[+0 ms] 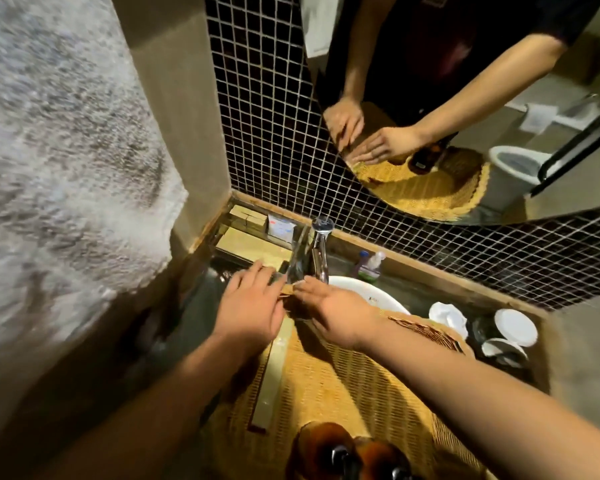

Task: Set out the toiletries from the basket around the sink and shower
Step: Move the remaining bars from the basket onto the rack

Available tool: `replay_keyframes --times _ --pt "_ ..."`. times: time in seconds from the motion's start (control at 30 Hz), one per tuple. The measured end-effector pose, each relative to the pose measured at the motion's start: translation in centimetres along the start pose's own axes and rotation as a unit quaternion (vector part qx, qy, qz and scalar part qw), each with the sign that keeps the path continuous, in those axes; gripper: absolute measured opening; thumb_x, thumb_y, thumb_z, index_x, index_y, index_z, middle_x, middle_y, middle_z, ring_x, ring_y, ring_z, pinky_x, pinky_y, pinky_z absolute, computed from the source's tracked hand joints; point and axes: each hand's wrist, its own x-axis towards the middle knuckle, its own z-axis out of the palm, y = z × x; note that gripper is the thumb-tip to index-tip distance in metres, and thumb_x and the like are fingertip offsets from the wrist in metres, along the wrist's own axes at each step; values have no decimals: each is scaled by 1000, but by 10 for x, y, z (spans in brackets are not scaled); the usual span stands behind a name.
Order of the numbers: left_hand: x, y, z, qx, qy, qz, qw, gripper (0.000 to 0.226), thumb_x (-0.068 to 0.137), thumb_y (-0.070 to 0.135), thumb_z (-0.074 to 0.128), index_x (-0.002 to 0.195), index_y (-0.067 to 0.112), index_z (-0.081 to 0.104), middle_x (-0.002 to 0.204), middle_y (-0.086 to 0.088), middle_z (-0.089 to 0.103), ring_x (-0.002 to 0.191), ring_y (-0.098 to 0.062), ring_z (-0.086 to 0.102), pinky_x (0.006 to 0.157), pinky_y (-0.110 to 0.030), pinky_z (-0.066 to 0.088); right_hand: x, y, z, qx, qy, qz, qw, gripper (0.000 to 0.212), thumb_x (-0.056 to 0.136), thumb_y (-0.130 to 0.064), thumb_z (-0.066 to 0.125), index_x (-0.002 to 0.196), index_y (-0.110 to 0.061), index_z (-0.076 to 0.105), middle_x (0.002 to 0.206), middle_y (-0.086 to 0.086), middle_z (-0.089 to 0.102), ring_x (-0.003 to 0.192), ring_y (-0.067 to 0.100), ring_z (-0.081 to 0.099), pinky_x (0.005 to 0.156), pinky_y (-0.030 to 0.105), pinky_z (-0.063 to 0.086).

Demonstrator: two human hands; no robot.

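Head view recorded one woven basket set across the white sink on the worktop, holding a long narrow box along its left side and two brown pump bottles at its near edge. Left hand and right hand lay over the basket's far rim just before the tap, fingers stretched straight, gripping nothing, fingertips nearly meeting. Also listed: small boxes on the back ledge, a plastic bottle right of the tap, white cups far right.
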Motion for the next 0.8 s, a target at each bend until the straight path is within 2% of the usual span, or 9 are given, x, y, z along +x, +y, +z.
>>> replay_keyframes --times 0.1,0.27,0.37,0.43,0.5,0.57,0.67,0.73,0.8 --pt "-34 15 12 -4 -11 -15 1000 52 88 37 48 135 16 59 143 -10 52 141 -30 35 114 -49 27 -15 -8 17 -55 -59 -35 996 65 94 -25 52 156 -20 31 164 1 25 150 20 23 116 41 35" --pt "-80 38 38 19 -80 1 997 51 74 36 66 118 10 70 128 -14 64 130 -34 50 113 -51 34 -12 -11 57 -68 -105 -44 991 74 92 -23 55 158 -23 21 166 3 14 153 24 13 122 41 21" --pt "-98 46 48 12 -122 -42 992 60 83 47 56 132 13 58 133 -9 59 129 -29 47 117 -47 23 -4 -10 79 -74 -111 -52 990 83 90 -22 61 158 -32 15 168 3 5 153 24 5 122 46 20" --pt "-105 49 54 1 -135 -66 989 55 95 45 43 141 14 45 140 -7 51 131 -26 42 118 -44 16 -1 -9 87 -74 -112 -68 989 85 90 -18 61 157 -36 11 168 2 1 154 24 -2 122 48 20" --pt "-108 52 57 -10 -147 -80 986 48 100 38 39 142 15 42 142 -5 49 131 -24 41 118 -41 14 0 -7 91 -78 -103 -77 989 83 92 -15 58 157 -38 11 168 1 -2 154 23 -7 122 48 18" --pt "-108 55 64 -30 -161 -101 981 46 101 32 40 145 16 39 144 -4 47 131 -22 42 117 -38 19 -4 -2 94 -85 -88 -82 989 77 96 -12 52 157 -37 13 168 0 -3 153 22 -11 124 46 10" --pt "-106 59 76 -29 -190 -111 975 53 102 24 40 152 16 27 147 -7 43 127 -27 46 106 -39 33 -14 5 94 -96 -67 -84 990 64 101 -13 43 157 -32 18 168 0 0 153 23 -11 122 42 3" --pt "-101 61 81 -4 -202 -104 974 55 102 25 41 153 19 23 147 -8 42 124 -29 47 99 -40 37 -22 10 93 -90 -68 -73 991 55 103 -15 40 154 -29 25 167 2 9 154 25 -3 122 42 5" --pt "-94 63 83 11 -203 -92 975 55 101 30 43 153 22 24 147 -6 42 123 -28 47 94 -40 39 -33 17 93 -82 -70 -59 992 45 104 -18 42 147 -26 35 163 6 26 153 28 12 122 43 13"
